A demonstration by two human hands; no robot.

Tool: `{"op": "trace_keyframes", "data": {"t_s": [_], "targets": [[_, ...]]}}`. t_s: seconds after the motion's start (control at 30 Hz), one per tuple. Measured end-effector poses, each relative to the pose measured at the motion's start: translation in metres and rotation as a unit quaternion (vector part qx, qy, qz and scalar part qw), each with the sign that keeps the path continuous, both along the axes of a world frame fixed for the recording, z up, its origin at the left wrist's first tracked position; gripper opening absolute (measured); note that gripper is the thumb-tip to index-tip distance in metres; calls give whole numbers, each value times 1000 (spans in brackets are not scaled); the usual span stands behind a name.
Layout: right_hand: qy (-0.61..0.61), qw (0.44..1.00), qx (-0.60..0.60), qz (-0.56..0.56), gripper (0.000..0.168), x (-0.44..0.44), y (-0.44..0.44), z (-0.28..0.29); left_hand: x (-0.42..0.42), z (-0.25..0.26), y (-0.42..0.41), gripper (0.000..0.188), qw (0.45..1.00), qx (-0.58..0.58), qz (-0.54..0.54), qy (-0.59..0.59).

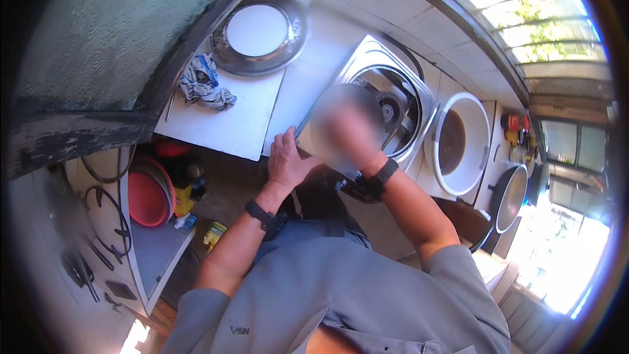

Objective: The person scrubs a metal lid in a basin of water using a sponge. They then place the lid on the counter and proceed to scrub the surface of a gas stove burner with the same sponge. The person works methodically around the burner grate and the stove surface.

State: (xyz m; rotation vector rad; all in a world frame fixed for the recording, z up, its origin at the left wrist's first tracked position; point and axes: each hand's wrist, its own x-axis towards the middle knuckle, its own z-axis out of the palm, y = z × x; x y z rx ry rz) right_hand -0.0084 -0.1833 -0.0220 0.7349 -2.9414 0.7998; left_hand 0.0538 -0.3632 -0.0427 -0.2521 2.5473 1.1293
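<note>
A gas stove [428, 108] with a stainless steel top sits on the white tiled counter, its round well uncovered and a ribbed burner [388, 110] showing inside. Over the stove's near left part is my right hand [351, 132], largely blurred; whether it holds anything cannot be made out. My left hand [289, 160] rests at the counter's front edge by the stove's left corner, fingers apart, with nothing seen in it. Left of the stove lie a round metal pan or tray [295, 34] with a white disc-shaped centre and a crumpled, stained cloth [204, 86].
Right of the stove stands a white basin [475, 157] of brownish water, then a dark wok or pan [511, 199] and jars [516, 130]. Red basins [147, 199] sit on a lower shelf at left. A framed glass pane [113, 34] fills the upper left.
</note>
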Motion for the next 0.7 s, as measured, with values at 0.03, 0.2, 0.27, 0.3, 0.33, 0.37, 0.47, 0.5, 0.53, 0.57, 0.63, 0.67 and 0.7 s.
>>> {"op": "trace_keyframes", "data": {"t_s": [0.03,0.2,0.27,0.3,0.33,0.37,0.47,0.5,0.53,0.57,0.63,0.67,0.7], "targets": [[-6,1000,15,2,8,1,-1,3,1,3,0,99,1000,2,1,2],[-71,985,144,-61,7,70,42,11,4,-3,1,100,999,15,-10,44],[-26,985,133,-103,7,82,54,2,7,-9,1,98,997,5,-18,80],[-36,986,119,-109,7,79,48,3,5,-11,1,97,995,-1,-25,101],[-48,987,104,-115,7,71,34,3,4,-9,1,97,996,-3,-30,84],[-59,987,88,-121,7,61,20,4,0,-7,2,96,997,-5,-35,68],[15,994,-18,-104,7,38,-27,-2,0,-12,-1,95,998,-19,-43,52],[18,993,-24,-113,7,41,-27,-2,-2,-13,-1,94,997,-21,-44,55],[20,992,-30,-120,6,44,-28,-3,-3,-14,-1,92,997,-29,-42,50],[22,991,-35,-126,5,47,-28,-4,-1,-13,-3,91,998,-30,-44,45],[-56,988,63,-132,4,60,5,-1,-1,-3,-1,90,998,-23,-34,38],[-70,986,88,-126,3,61,15,-4,-1,-3,1,90,998,-15,-34,41],[-86,983,111,-122,3,63,18,0,0,-4,1,90,998,-11,-36,43]]}}
